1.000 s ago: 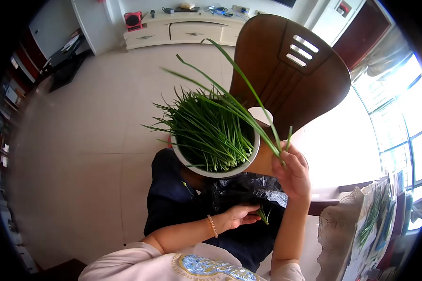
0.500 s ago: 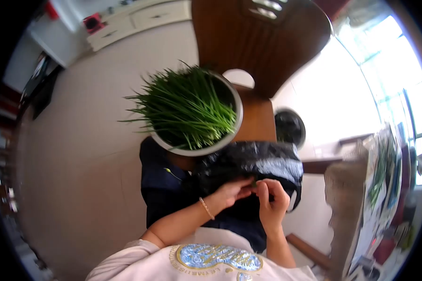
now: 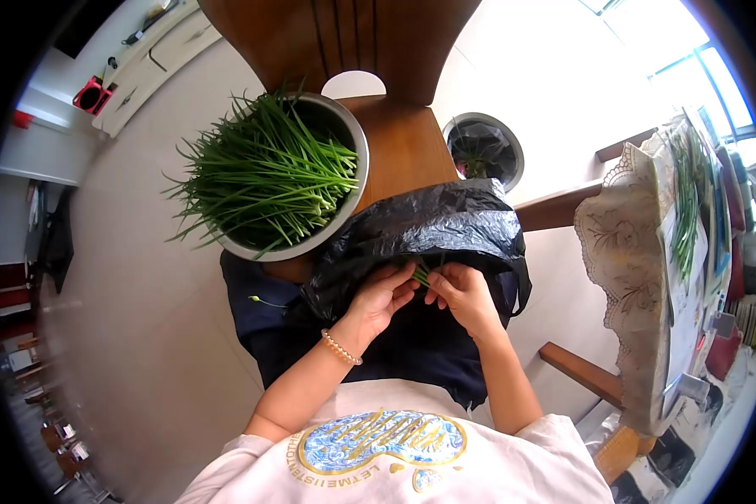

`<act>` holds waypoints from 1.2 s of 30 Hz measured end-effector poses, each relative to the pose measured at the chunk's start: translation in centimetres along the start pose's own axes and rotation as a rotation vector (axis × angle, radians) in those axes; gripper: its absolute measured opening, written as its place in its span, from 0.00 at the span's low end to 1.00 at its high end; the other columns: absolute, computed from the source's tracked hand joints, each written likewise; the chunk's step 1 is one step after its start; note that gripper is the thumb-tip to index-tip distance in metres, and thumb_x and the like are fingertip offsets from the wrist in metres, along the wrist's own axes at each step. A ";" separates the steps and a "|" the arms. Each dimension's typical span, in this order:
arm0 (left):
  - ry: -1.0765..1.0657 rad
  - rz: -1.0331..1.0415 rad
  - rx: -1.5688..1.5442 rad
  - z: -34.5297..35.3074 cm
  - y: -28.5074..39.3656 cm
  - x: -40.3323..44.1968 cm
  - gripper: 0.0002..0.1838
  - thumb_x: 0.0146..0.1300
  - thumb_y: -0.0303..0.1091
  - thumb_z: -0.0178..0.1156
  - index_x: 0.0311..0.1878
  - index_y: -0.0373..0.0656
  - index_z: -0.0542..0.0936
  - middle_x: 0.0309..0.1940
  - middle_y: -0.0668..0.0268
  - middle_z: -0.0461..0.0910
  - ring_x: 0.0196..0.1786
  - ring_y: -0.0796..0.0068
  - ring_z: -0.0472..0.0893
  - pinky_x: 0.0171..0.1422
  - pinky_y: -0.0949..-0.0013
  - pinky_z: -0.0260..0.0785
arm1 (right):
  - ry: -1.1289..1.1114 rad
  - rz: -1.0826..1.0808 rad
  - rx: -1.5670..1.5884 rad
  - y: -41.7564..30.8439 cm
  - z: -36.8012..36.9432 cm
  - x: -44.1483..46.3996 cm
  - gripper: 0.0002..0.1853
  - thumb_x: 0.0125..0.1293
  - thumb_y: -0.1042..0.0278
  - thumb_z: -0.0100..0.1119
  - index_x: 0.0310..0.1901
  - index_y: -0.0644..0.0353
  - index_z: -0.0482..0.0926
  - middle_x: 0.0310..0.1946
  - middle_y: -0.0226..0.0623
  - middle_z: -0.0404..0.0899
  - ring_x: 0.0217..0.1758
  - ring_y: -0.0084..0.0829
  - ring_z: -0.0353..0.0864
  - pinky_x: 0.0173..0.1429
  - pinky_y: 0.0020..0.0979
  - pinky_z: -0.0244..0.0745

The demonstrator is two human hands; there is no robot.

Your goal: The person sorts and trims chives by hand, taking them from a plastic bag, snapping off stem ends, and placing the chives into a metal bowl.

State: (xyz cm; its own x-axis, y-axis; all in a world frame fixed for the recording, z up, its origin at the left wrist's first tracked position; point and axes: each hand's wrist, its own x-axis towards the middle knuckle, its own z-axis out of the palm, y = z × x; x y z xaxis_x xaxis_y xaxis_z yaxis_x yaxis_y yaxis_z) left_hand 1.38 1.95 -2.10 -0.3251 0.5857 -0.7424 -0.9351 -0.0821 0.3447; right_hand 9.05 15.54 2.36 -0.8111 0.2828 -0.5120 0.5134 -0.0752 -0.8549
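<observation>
Both hands are close together over my lap, at the open edge of a black plastic bag [image 3: 445,220]. My left hand [image 3: 380,301] is closed round a small bunch of green stalks [image 3: 421,275]. Thumb and fingers of my right hand [image 3: 464,294] pinch the lower ends of the same stalks. Beyond the bag, to the left, a metal bowl [image 3: 359,160] heaped with long green chives [image 3: 269,172] rests on the wooden chair seat [image 3: 399,151]. A single thin stem with a pale bud [image 3: 254,298] lies on my dark trousers.
A round bin [image 3: 517,160] lined with dark plastic stands on the floor right of the chair. At the right, a table with a lace-edged cloth [image 3: 617,244] carries more green stalks [image 3: 687,202]. A white cabinet [image 3: 155,63] stands at the far left.
My right hand has come down from beside the bowl, where it held long leaves up, and has met my left hand at the stalks. The view has turned and shifted, showing the bin.
</observation>
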 end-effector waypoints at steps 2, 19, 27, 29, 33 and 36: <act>0.015 -0.002 -0.017 0.1 0.0 -0.2 0.07 0.53 0.36 0.64 0.35 0.50 0.77 0.29 0.75 0.77 0.33 0.85 0.75 0.37 0.80 0.68 | 0.041 0.037 0.093 -0.1 0.1 0.0 0.10 0.62 0.69 0.50 0.34 0.69 0.74 0.20 0.33 0.76 0.18 0.17 0.68 0.24 0.19 0.64; -0.003 -0.068 0.042 0.7 -0.1 -1.3 0.12 0.56 0.45 0.61 0.37 0.49 0.77 0.30 0.73 0.77 0.33 0.82 0.76 0.38 0.77 0.67 | 0.224 -0.064 -0.070 -1.6 -2.7 -3.1 0.08 0.61 0.68 0.54 0.32 0.66 0.73 0.20 0.30 0.75 0.21 0.16 0.70 0.25 0.18 0.64; 0.034 0.052 0.457 2.3 0.4 -2.5 0.18 0.55 0.55 0.58 0.30 0.50 0.75 0.24 0.77 0.74 0.27 0.87 0.72 0.28 0.83 0.59 | 0.199 -0.025 0.094 -1.4 -1.9 -3.1 0.06 0.62 0.70 0.54 0.31 0.62 0.74 0.22 0.28 0.75 0.20 0.13 0.69 0.25 0.14 0.64; 0.069 0.152 0.470 2.6 0.9 -2.5 0.18 0.55 0.55 0.58 0.27 0.50 0.73 0.22 0.78 0.71 0.26 0.88 0.70 0.28 0.83 0.58 | 0.152 -0.025 0.107 -0.8 -1.2 -2.9 0.06 0.62 0.70 0.53 0.33 0.64 0.74 0.22 0.29 0.75 0.21 0.15 0.70 0.25 0.17 0.67; 0.102 0.176 0.462 2.8 1.0 -2.2 0.16 0.54 0.51 0.61 0.28 0.49 0.73 0.22 0.78 0.71 0.25 0.89 0.70 0.28 0.84 0.58 | 0.125 -0.044 0.147 -0.5 0.0 -2.4 0.06 0.61 0.70 0.54 0.33 0.65 0.75 0.23 0.29 0.75 0.21 0.16 0.72 0.26 0.17 0.68; 0.144 0.261 0.476 2.6 0.5 -1.8 0.14 0.53 0.47 0.63 0.28 0.49 0.73 0.23 0.78 0.72 0.25 0.88 0.70 0.28 0.84 0.59 | 0.170 -0.058 0.102 -0.7 0.6 -2.0 0.07 0.60 0.70 0.57 0.33 0.67 0.76 0.21 0.28 0.74 0.21 0.16 0.72 0.26 0.17 0.69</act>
State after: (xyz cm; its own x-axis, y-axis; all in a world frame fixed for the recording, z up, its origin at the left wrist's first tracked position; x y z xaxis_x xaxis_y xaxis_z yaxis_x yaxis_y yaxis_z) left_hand 1.89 2.92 0.89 -0.5849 0.4755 -0.6571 -0.6651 0.1825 0.7241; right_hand 10.13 14.47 3.88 -0.7751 0.4460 -0.4475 0.4293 -0.1477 -0.8910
